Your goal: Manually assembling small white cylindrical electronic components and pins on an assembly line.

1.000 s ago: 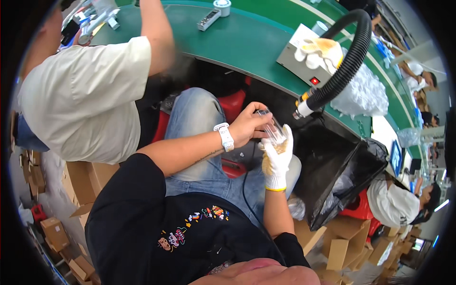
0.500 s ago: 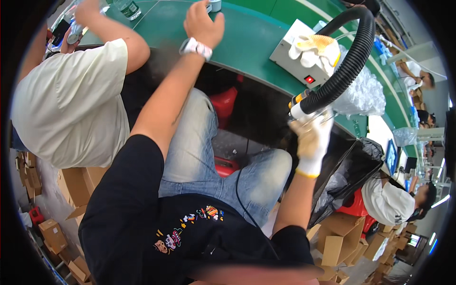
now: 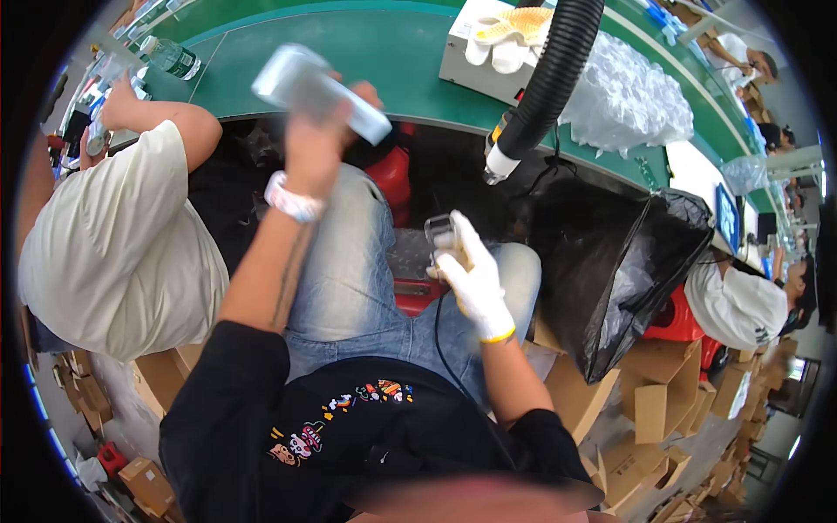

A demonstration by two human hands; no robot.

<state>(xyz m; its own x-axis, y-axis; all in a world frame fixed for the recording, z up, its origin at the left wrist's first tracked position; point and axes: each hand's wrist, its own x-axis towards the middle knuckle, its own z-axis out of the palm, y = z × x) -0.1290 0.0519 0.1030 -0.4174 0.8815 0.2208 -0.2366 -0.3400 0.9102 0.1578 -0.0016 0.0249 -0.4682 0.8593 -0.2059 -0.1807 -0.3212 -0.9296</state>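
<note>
Above my left knee, my left hand (image 3: 321, 131) is closed around a pale blue-and-white boxy thing (image 3: 288, 74); motion blur hides its exact kind. My right hand (image 3: 473, 279) wears a white glove with a yellow cuff and pinches a small clear, box-shaped plastic piece (image 3: 438, 228) over my lap. Beyond that hand, a black ribbed hose (image 3: 555, 78) hangs down, its white-collared nozzle (image 3: 501, 164) above and apart from the glove. Behind the hose stands a grey box-shaped machine (image 3: 484, 74) with spare work gloves (image 3: 506, 39) on top.
A green table (image 3: 253, 83) curves across the front, with a water bottle (image 3: 172, 58) at its left. Bubble wrap (image 3: 628, 96) lies right of the hose. A black plastic bag (image 3: 584, 261) hangs at my right. A person in a pale shirt (image 3: 122, 244) sits close on my left.
My left hand has come back from the table holding the pale boxy thing. My gloved right hand has dropped away from the nozzle toward my lap, with the clear piece. The view has turned.
</note>
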